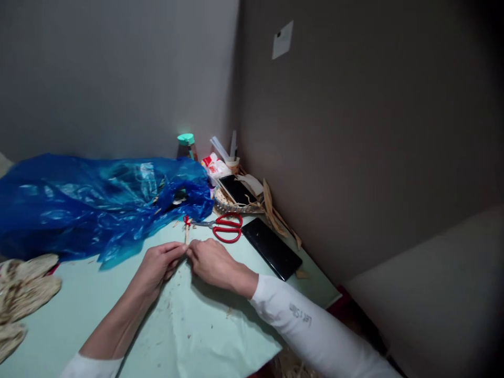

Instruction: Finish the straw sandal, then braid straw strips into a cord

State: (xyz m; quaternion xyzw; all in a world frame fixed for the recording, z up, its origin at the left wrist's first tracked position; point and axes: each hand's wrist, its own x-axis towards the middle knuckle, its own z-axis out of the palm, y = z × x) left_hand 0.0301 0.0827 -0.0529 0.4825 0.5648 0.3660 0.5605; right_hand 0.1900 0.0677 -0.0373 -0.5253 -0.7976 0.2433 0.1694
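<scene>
Close together above the green tabletop, my left hand (159, 263) and my right hand (214, 263) pinch the lower end of a thin pale strip (187, 234), which looks like dried husk. A small red tie or tip (186, 220) shows at its upper end. Both sets of fingertips are closed and nearly touch each other; exactly how each grips the strip is partly hidden. Just beyond my right hand lie red-handled scissors (227, 228), their blades pointing left towards the strip. A black phone (271, 248) rests to the right of the scissors.
A crumpled blue plastic bag (79, 194) spreads across the back left. Stained work gloves (29, 286) lie at left. Behind the scissors stand a basket (236, 208) with a second phone (237, 190), dry husks (273, 210) and a teal-lidded jar (186, 144). Walls (334, 147) bound the table.
</scene>
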